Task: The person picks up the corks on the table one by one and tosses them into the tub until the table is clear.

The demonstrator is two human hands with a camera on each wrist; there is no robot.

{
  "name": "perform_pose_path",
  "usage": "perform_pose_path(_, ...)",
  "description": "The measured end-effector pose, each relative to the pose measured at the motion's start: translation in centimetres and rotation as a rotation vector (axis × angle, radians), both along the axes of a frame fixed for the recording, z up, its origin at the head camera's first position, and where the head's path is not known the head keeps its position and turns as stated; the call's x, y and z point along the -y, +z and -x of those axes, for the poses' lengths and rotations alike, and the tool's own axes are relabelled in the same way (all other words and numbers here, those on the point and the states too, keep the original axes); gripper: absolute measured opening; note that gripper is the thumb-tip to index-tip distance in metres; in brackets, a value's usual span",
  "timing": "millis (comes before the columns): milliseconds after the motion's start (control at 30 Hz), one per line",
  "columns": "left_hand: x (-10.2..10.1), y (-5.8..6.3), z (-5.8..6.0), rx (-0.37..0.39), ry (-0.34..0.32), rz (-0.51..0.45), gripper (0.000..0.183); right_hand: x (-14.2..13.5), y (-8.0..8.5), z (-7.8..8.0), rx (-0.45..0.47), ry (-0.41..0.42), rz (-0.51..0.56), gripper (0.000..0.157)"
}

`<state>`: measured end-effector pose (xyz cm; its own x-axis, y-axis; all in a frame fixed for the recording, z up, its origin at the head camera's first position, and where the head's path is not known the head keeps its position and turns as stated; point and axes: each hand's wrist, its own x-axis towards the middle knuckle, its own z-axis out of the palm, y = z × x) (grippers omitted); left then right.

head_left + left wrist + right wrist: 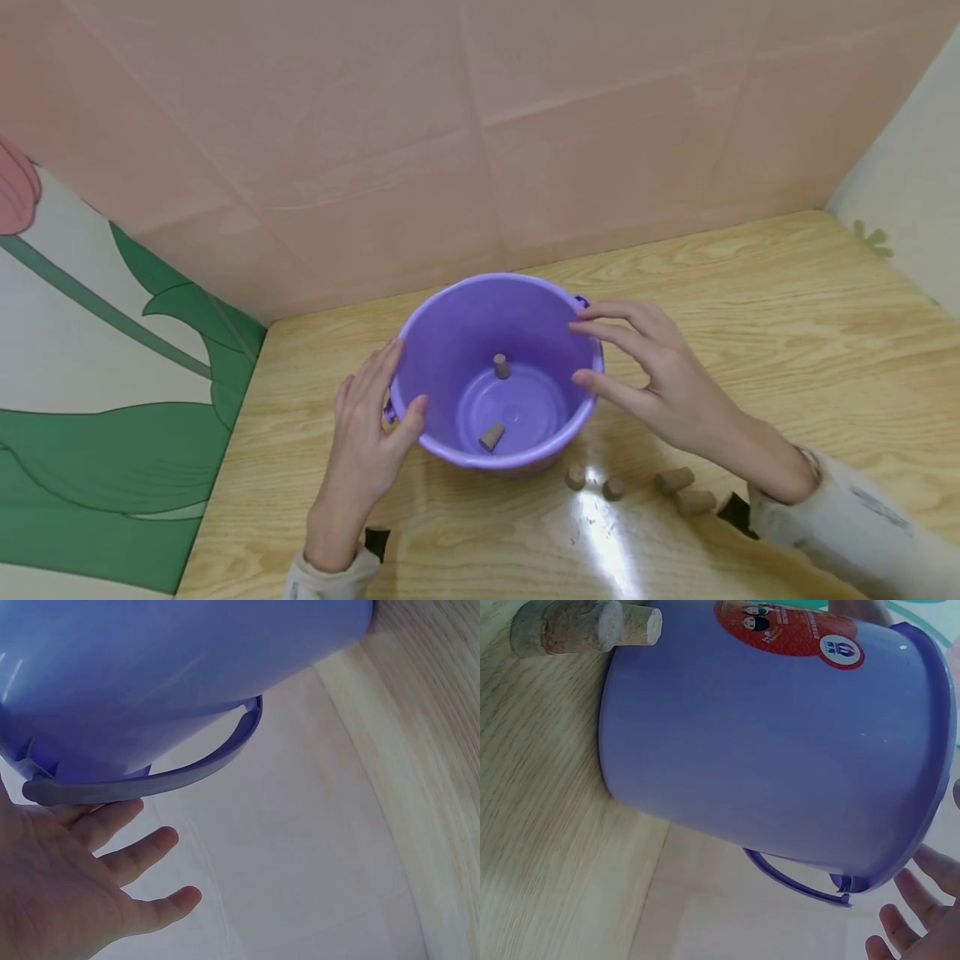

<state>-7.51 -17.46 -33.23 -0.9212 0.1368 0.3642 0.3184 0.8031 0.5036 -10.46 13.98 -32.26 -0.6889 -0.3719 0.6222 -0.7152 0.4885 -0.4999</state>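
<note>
A purple bucket (pixel 487 317) stands upright on the table, with two corks inside: one cork (pixel 502 365) near the back and another cork (pixel 492 436) near the front. My left hand (pixel 367 425) is at the left of its rim, thumb apart from the fingers. In the left wrist view its fingers spread beside the bucket's handle (pixel 150 784). At the right of the rim is my right hand (pixel 652 375), its fingers extended and fingertips over the edge. Whether either hand touches the rim is hard to tell.
Several corks lie on the wooden table (pixel 787 333) in front and to the right, among them one cork (pixel 575 477) near the bucket and another cork (pixel 675 480) by the right forearm. A pinkish cloth (pixel 375 167) hangs behind, and a painted wall (pixel 112 358) stands at left.
</note>
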Motion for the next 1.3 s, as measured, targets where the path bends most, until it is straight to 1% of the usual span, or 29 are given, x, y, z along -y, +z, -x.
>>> perform_pose_path(233,0.1,-0.1,0.1,-0.017,-0.006,0.000,0.063,-0.7,-0.2,-0.3,-0.029,0.006,0.032,0.053)
perform_pose_path(467,0.2,-0.2,0.0,-0.010,-0.005,-0.006,0.063,-1.4,-0.6,-0.8,-0.007,-0.037,0.035,0.059)
perform_pose_path(767,0.1,-0.1,0.0,-0.010,-0.004,-0.013,0.063,-2.6,-1.0,-1.6,0.023,-0.067,0.045,0.058)
perform_pose_path(933,0.1,-0.2,0.1,-0.010,-0.005,-0.015,0.063,-3.4,-1.2,-2.0,0.068,-0.110,0.022,0.059)
perform_pose_path(1167,0.0,-0.1,0.0,-0.007,-0.002,-0.015,0.063,-4.4,-1.9,-2.6,0.061,-0.187,0.005,0.054)
perform_pose_path(1300,0.0,-0.2,0.1,-0.013,-0.003,-0.012,0.063,-4.9,-2.4,-3.0,0.113,-0.241,-0.011,0.050)
